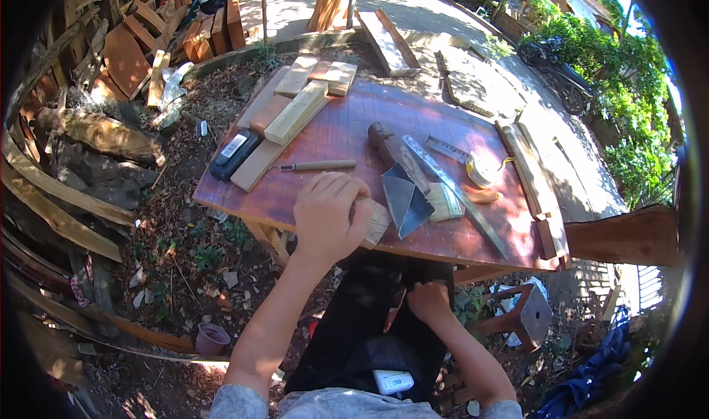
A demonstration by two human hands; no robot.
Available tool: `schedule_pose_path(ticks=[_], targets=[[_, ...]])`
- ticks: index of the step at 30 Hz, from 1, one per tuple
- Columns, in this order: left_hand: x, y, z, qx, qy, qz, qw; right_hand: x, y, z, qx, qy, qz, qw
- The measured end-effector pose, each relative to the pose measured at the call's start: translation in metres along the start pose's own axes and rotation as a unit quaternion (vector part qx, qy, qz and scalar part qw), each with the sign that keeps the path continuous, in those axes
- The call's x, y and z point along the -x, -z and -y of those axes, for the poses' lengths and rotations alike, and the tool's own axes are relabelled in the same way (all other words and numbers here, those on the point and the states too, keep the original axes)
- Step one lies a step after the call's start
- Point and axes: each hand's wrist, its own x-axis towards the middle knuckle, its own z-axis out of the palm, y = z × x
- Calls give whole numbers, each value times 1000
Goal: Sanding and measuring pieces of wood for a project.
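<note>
My left hand (330, 213) is closed over a pale wooden block (377, 225) at the table's near edge. My right hand (428, 302) is curled below that edge, above my dark-clothed lap; whatever it holds, if anything, is hidden. A thin brownish pointed shape (395, 310) shows beside it, too unclear to name. Beyond my left hand lies a slim wooden-handled tool (319, 165). Right of the block are a dark metal scoop-like piece (406, 203), a brush (445, 202) and a long metal ruler (454, 195). A dark carved wooden piece (388, 147) lies behind them.
The reddish wooden table (325, 134) carries stacked wood pieces (297, 111), a black device (235, 155), a yellow tape measure (481, 171) and wooden strips (533, 186) along its right edge. A wooden stool (530, 316) stands at lower right; logs and planks (111, 134) lie left.
</note>
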Motion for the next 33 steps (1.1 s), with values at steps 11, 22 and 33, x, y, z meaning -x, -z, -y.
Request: schedule_pose_path(ticks=[11, 22, 33], targets=[[5, 12, -4, -28, 6, 6, 1000, 127, 223, 30, -419, 293, -344, 788], [-4, -4, -10, -6, 15, -14, 1000, 142, 290, 30, -449, 364, -552, 601], [0, 0, -6, -12, 8, -13, 1000, 138, 296, 29, -462, 420, -531, 573]])
